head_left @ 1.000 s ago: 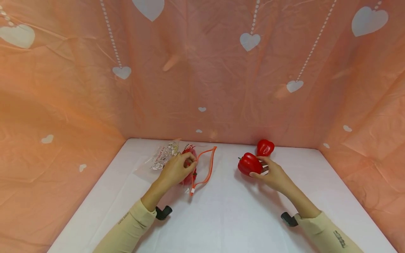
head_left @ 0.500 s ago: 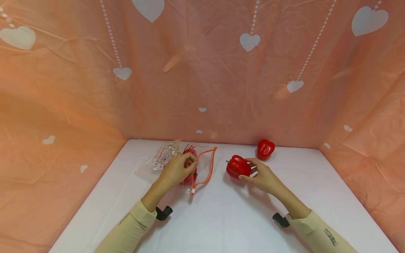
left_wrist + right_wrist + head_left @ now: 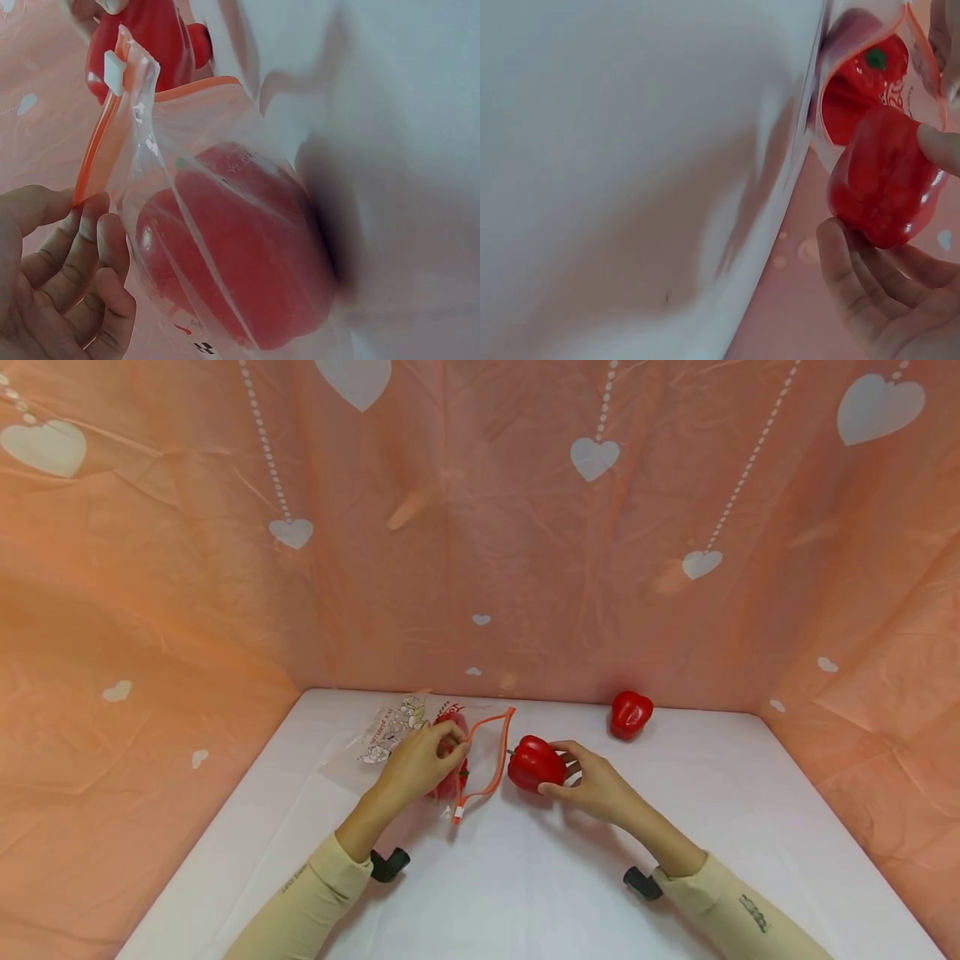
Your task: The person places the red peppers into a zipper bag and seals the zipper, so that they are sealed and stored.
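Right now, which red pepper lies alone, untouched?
The far pepper, at the back right of the table. The held pepper is in the right hand near the clear bag; at least one bagged pepper lies inside it.

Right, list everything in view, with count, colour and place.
Held bell pepper: one, red, beside the bag's mouth
Loose bell pepper: one, red, table's far right
Bagged bell pepper: at least one, red, inside the bag
Zip bag: one, clear, printed, orange zip edge, white slider, left of centre
Table: one, white, under everything
Backdrop: orange-pink with white hearts, around the table
Wrist devices: two, black, by the cuffs
Sleeves: two, beige, bottom
Left hand: one, pinching the zip edge
Right hand: one, holding a pepper
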Demonstrator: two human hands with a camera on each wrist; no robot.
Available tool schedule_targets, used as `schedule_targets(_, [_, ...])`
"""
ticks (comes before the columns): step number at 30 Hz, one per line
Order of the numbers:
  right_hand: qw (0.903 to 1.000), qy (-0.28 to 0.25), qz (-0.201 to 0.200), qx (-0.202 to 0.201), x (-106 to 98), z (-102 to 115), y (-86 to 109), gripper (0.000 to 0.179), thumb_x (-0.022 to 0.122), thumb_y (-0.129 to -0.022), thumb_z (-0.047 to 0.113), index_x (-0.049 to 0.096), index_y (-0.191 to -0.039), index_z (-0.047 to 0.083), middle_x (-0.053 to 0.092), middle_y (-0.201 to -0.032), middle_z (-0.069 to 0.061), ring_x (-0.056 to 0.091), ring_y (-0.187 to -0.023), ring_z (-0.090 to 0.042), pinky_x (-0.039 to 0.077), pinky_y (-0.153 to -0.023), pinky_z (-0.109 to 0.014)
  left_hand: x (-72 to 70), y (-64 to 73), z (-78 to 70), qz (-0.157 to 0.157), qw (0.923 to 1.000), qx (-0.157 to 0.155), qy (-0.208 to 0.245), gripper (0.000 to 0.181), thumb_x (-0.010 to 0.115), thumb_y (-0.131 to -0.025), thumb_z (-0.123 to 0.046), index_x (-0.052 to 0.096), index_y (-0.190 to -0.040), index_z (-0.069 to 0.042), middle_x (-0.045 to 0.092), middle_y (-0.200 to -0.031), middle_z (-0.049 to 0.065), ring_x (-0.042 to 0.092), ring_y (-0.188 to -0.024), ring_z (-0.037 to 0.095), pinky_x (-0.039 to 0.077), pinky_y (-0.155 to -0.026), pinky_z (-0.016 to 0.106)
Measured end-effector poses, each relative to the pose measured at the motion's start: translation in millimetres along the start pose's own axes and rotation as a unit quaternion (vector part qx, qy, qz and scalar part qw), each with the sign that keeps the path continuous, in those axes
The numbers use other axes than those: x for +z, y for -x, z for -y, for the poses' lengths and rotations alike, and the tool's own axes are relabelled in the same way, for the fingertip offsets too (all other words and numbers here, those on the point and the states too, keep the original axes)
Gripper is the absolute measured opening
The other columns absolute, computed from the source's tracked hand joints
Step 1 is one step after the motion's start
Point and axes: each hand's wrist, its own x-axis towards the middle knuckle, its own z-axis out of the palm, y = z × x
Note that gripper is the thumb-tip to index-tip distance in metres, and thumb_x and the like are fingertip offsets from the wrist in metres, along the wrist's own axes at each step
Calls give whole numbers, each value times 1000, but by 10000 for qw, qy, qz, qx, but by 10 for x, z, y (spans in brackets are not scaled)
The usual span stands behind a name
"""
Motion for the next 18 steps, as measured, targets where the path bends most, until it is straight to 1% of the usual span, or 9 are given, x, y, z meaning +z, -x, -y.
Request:
schedule_targets(4, [9999,-102,72,11,98,57,-31,69,89,-88,24,58,-145,3,71,-115,-9,68,-104,-25,62,-83,-37,-10,2,-6,27,10000,-17,4,6,77,-101,-22,73,-100,-18,73,-86,-6,59,-72,11,50,-64,33])
schedule_targets(6, [9999,-122,105,-45,145,84,-44,68,89,-88,24,59,-145,3,71,-115,-9,68,-103,-24,62,-83,-36,-14,5,-8,43,10000,-42,17,6,77,-101,-22,73,-101,-17,73,-86,-6,59,-72,12,50,-64,32])
schedule_targets(10, [9997,-147,177,-79,216,136,-71,66,89,-88,24,60,-143,3,72,-117,-10,69,-100,-22,62,-81,-35,-16,6,-10,63,9999,-82,24,7,77,-100,-22,74,-101,-17,73,-86,-5,58,-72,13,50,-63,31])
schedule_targets(13, [9996,-112,246,-35,252,173,-86,67,90,-88,27,60,-144,5,71,-120,-11,69,-97,-19,62,-79,-35,-17,6,-14,62,9999,-87,12,7,77,-100,-22,74,-102,-17,73,-86,-5,59,-72,13,51,-63,31])
schedule_targets(18, [9992,-134,360,-77,301,210,-111,69,90,-87,27,60,-145,5,70,-121,-12,68,-91,-17,61,-76,-33,-20,6,-17,54,9999,-86,11,6,77,-100,-22,73,-102,-17,73,-86,-4,59,-72,13,51,-63,31])
